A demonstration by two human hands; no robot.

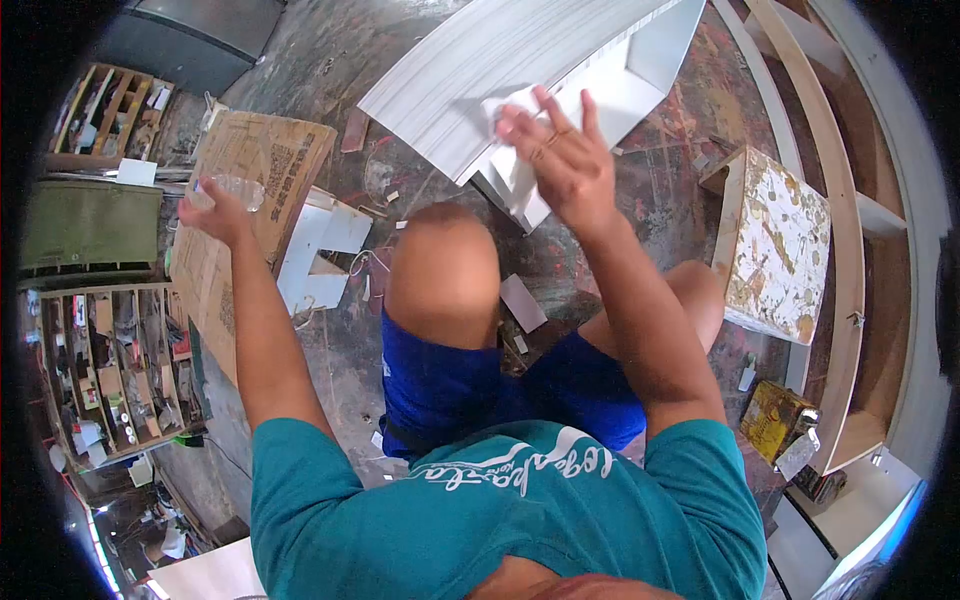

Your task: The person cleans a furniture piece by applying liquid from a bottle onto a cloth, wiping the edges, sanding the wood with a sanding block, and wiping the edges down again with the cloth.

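Observation:
My left hand is wrapped around a clear plastic bottle, above a brown cardboard sheet on the left. My right hand is raised over a white box-shaped cabinet with a grey wood-grain panel. Between its thumb and fingers is a crumpled white cloth or paper, partly hidden and slightly blurred; the other fingers are spread. The cabinet lies on the floor in front of my knees, its white inside showing on the right.
Cardboard lies at left beside white board offcuts. A paint-spattered stool and a yellow tin stand at right, near a tall wooden frame. Shelves of tools line the left. Scraps litter the floor.

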